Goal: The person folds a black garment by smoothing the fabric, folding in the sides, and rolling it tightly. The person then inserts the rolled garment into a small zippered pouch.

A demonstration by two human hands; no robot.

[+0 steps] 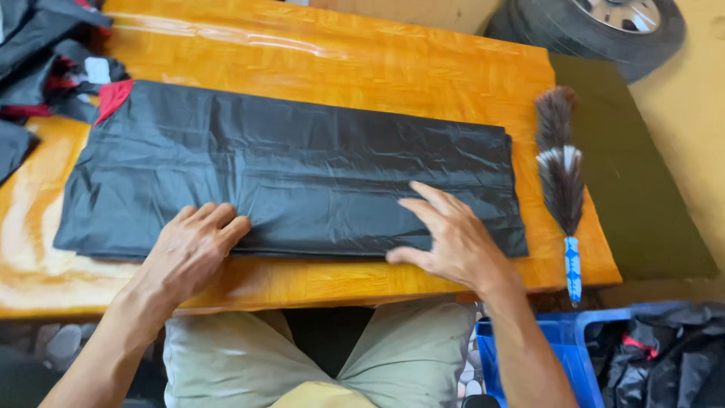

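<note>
Both hands lie flat, palms down and fingers spread, clamped on nothing. The left hand presses on the near edge of a folded black plastic sheet, its fingertips on the plastic and its wrist crossing the bare table edge. The right hand rests further right on the same near edge, fingers fanned toward the far left and thumb pointing left along the fold. The two hands are well apart, with a smooth stretch of plastic between them.

The sheet lies lengthwise across the middle of an orange-varnished wooden table, creased and glossy, reaching from the left part of the table almost to its right end. A red corner shows at its far left. Beyond that corner, at the far left of the table, sits a heap of dark fabric or plastic pieces with red patches; what they are exactly is hard to tell.

Near the table's right edge, just beside the sheet's right end but apart from it, lies a feather duster with brown and white plumes and a blue-and-white handle pointing toward the near side. At the far right a car tyre rests on the floor. Near right, below the table, a blue plastic crate holds more black material. The person's light-coloured shorts show under the near table edge.
</note>
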